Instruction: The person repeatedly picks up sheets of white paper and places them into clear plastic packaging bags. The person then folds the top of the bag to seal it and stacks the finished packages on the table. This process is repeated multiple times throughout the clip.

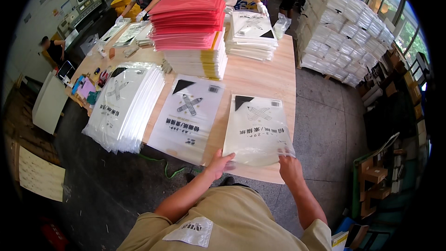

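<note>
A pack of drawing paper in a clear plastic sleeve [258,132] lies at the front right of the table, printed with crossed pencils and a black corner. My left hand [217,164] closes on its near left corner, thumb on top and the other fingers partly hidden. At the near right corner, my right hand [291,167] grips the loose plastic edge, its fingers curled. Just left of the pack lies a flat printed plastic sleeve [186,118]. Farther left, a thick stack of similar sleeves [125,107] overhangs the table's front edge.
A tall pile of red and pink sheets [186,21] tops white paper beyond the flat sleeve. Finished-looking packs [251,42] stand beside it on the wooden table [278,74]. Two people work across the table. Wrapped bundles [346,32] fill a pallet at the right.
</note>
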